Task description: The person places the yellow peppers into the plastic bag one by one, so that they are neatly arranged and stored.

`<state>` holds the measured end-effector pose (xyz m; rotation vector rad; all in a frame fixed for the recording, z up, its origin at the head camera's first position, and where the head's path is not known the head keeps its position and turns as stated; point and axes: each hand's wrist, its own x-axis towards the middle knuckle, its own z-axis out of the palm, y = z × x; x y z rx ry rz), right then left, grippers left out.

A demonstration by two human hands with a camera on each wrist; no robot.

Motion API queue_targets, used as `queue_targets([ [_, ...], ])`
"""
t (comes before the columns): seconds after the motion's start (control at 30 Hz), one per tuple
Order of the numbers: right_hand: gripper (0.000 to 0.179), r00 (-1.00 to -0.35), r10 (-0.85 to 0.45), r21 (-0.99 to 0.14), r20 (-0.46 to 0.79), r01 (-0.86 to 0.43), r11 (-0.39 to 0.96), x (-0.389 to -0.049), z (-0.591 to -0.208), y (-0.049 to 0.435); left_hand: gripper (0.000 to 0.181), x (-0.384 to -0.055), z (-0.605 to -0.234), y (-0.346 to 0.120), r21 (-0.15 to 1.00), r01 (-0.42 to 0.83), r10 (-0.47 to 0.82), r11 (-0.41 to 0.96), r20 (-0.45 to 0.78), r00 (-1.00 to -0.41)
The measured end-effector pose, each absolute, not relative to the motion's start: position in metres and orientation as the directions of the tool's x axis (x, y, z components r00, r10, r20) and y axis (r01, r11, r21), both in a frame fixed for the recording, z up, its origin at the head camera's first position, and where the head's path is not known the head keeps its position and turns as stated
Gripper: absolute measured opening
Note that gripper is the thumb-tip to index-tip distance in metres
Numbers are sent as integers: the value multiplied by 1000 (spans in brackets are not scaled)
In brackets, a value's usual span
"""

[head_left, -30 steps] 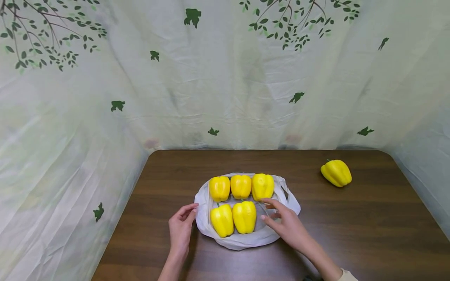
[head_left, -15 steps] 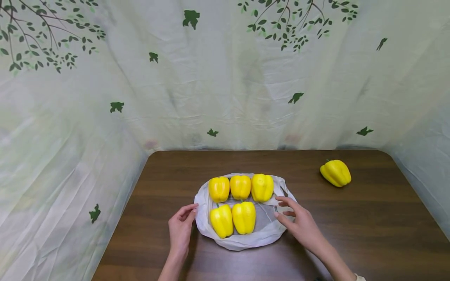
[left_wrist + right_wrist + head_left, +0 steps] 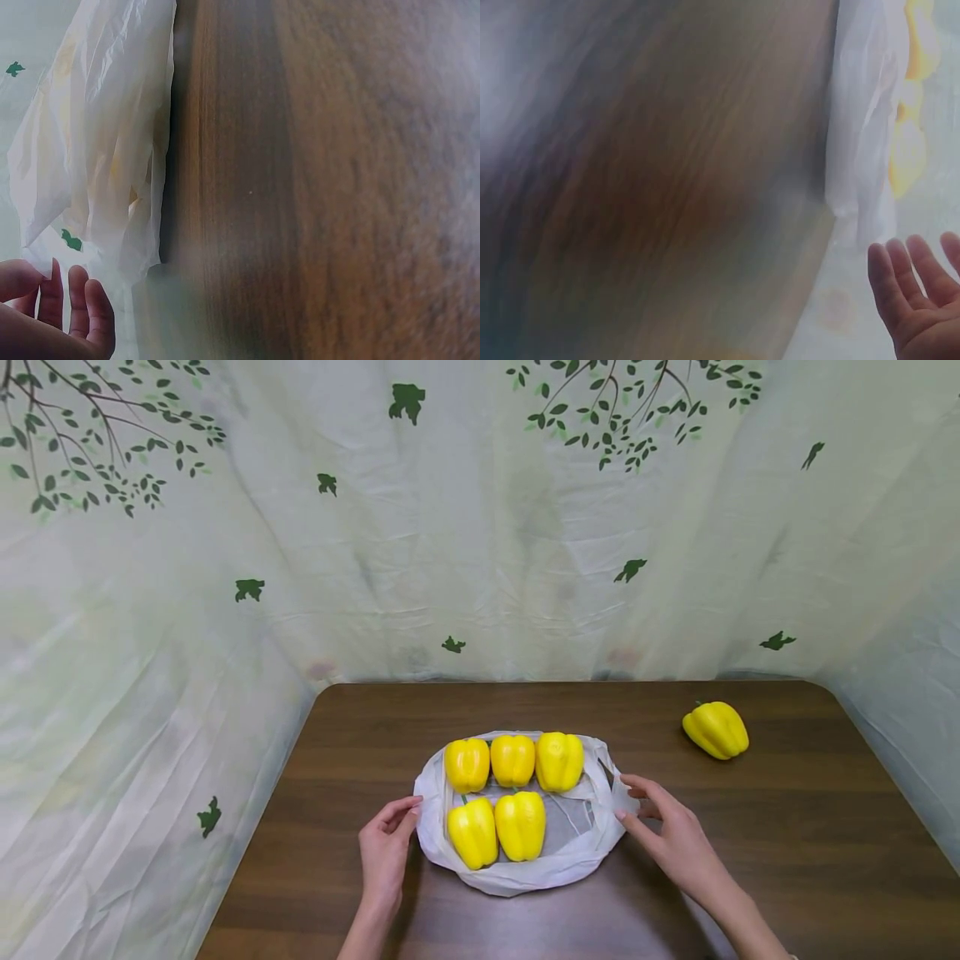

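Note:
A white plastic bag [image 3: 510, 882] lies spread on the table, its mouth facing up. Inside it sit several yellow bell peppers [image 3: 520, 825], three in the back row and two in front. At the bag's left edge my left hand [image 3: 386, 845] pinches the plastic between thumb and fingers; the left wrist view shows the bag side [image 3: 124, 135] rising from that pinch. My right hand [image 3: 678, 839] is at the bag's right edge, thumb and fingers parted beside the handle. Its fingers [image 3: 922, 270] are spread and straight in the right wrist view.
One more yellow bell pepper [image 3: 716, 730] lies apart on the brown wooden table [image 3: 795, 827], toward the back right. Behind the table and along both sides hangs a pale curtain [image 3: 510, 527] printed with green leaves.
My right hand has moved right, from over the bag's front right part out to its right edge. The left hand keeps its place at the left edge, and the peppers have not moved.

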<state>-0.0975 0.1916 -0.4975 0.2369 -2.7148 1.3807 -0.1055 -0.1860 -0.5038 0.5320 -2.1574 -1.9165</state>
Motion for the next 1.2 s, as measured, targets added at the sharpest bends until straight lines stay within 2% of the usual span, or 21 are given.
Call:
queue_targets([
  [0.33,51,-992,-56,-774,116,-125,620,-97,-500,220,22,-105,-504,-187,987,-131,-403,96,-82,-912],
  [0.67,56,-987,-42,-709,153,-139,692,-96,-496,247,22,-105,-505,-187,988,-125,-399,90,-79,-913],
  [1.2,63,-974,-78,-619,212,-195,761,-115,-482,279,22,-104,-505,-187,987,-135,-396,92,-88,-914],
])
